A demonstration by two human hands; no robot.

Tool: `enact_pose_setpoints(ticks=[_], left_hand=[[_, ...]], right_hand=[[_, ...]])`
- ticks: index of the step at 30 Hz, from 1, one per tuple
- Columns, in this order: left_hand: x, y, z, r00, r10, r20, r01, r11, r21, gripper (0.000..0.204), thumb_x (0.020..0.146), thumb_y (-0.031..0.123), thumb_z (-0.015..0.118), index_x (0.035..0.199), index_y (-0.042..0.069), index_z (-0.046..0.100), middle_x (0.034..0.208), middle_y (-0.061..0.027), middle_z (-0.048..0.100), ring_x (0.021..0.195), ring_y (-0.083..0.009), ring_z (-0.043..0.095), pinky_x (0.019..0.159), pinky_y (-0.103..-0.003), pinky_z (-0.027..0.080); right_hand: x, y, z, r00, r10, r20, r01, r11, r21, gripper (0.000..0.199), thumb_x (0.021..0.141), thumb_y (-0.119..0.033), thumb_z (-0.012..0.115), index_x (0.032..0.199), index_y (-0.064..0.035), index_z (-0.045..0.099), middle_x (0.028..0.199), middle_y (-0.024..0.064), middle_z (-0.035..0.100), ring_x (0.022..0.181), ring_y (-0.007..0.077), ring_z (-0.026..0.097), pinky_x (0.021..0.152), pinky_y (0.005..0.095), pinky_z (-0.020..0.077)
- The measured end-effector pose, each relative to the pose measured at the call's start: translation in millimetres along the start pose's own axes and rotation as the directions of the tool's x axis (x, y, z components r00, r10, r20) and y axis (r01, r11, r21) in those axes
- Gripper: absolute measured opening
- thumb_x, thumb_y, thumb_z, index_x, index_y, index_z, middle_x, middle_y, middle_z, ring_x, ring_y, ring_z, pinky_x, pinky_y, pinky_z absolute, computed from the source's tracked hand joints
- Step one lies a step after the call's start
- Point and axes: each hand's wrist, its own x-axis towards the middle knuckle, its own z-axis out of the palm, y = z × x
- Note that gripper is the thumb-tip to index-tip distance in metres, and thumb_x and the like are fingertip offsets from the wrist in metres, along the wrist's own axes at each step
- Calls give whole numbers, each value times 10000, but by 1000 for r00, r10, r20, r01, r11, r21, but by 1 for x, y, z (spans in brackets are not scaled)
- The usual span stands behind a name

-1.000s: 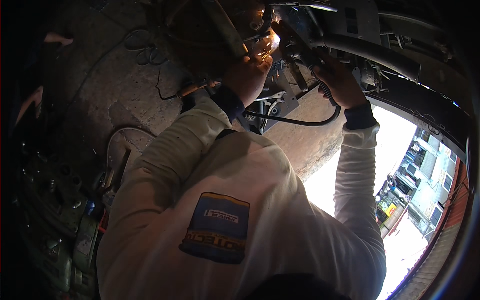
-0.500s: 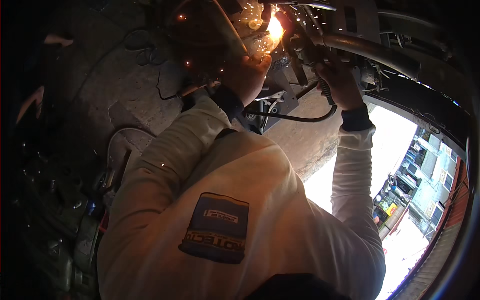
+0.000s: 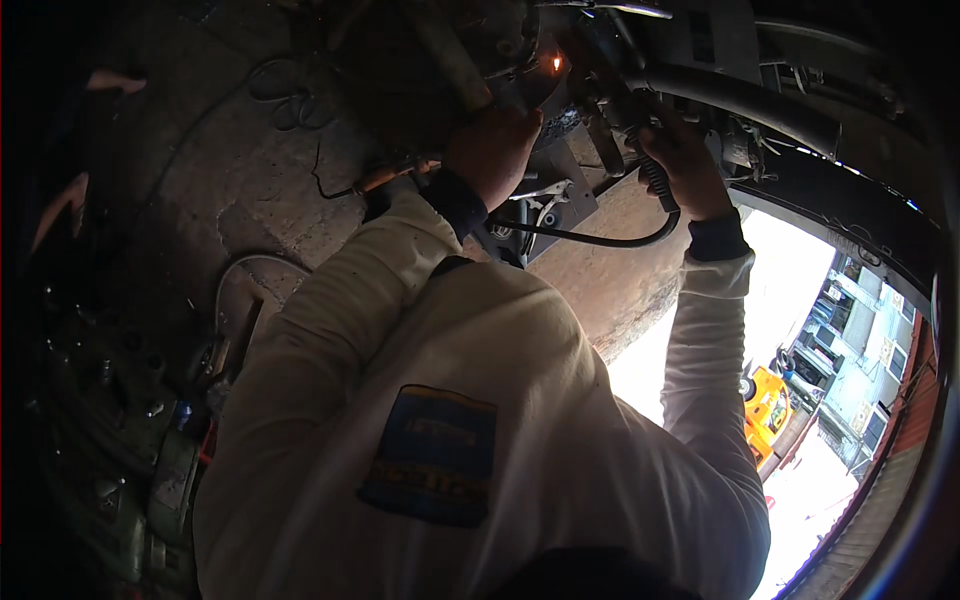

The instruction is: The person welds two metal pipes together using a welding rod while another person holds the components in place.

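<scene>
My right hand (image 3: pixel 685 165) is closed around a welding torch (image 3: pixel 625 110), whose ribbed cable end comes out below the palm. The black torch cable (image 3: pixel 610 240) loops from there to the left. My left hand (image 3: pixel 495 150) is closed at the lower end of a metal bar (image 3: pixel 450 60), though its fingertips are hard to see in the dark. Between and above the hands, a small orange glowing spot (image 3: pixel 557 64) sits on the dark metalwork near the torch tip. Beside my left wrist is a wooden-handled tool (image 3: pixel 385 178).
A thick metal pipe (image 3: pixel 755 100) crosses at the upper right. A dark beam (image 3: pixel 840 195) lies below it. Coiled cable (image 3: pixel 290 100) rests on the floor at upper left. Dark greenish machinery (image 3: pixel 120 430) fills the lower left. An orange vehicle (image 3: pixel 768 410) shows in daylight outside.
The bright arc and flying sparks have died down to a small glow, and the scene has darkened. Both hands stay nearly in place. An orange vehicle has come into sight outside.
</scene>
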Motion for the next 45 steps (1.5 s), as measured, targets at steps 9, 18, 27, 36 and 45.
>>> enact_pose_setpoints(ticks=[9, 18, 27, 36, 45], left_hand=[[-1, 0, -1, 1000, -9, 6, 9, 999, -50, 305, 814, 94, 559, 1114, 59, 598, 895, -84, 610, 842, -255, 620, 666, -365, 536], [-1, -2, 0, 1000, 5, -9, -6, 999, -47, 275, 889, 137, 554, 1151, 66, 599, 887, -97, 617, 813, -261, 612, 686, -370, 524], [0, 0, -4, 1000, 5, -18, -6, 999, -36, 262, 829, 100, 544, 1080, 61, 610, 872, -87, 608, 834, -251, 619, 674, -359, 538], [-1, 0, -3, 1000, 0, 20, 0, 999, -41, 278, 824, 105, 550, 1094, 69, 604, 878, -83, 602, 832, -256, 617, 650, -368, 539], [-4, -4, 3, 999, 43, -21, -42, 999, 30, 258, 930, 199, 515, 1147, 104, 615, 895, -114, 676, 721, -269, 664, 660, -388, 526]], right_hand=[[3, 3, -2, 999, 23, 47, -22, 1000, -9, 504, 931, -307, 580, 1386, -144, 437, 912, 75, 662, 568, 104, 601, 498, 240, 501], [5, 5, -2, 998, 52, 46, -52, 999, -5, 515, 923, -316, 590, 1387, -147, 442, 909, 86, 666, 570, 112, 606, 494, 241, 499], [4, 3, -3, 997, 37, 67, -37, 999, -12, 507, 925, -311, 580, 1381, -132, 449, 934, 96, 661, 619, 117, 622, 512, 247, 508], [4, 1, -1, 998, 43, 51, -40, 998, -58, 528, 920, -307, 592, 1394, -126, 445, 981, 87, 652, 730, 120, 644, 569, 258, 525], [5, -5, 0, 1000, 20, 20, -14, 972, -235, 520, 920, -311, 585, 1398, -159, 447, 819, 19, 593, 543, 80, 567, 465, 236, 466]])
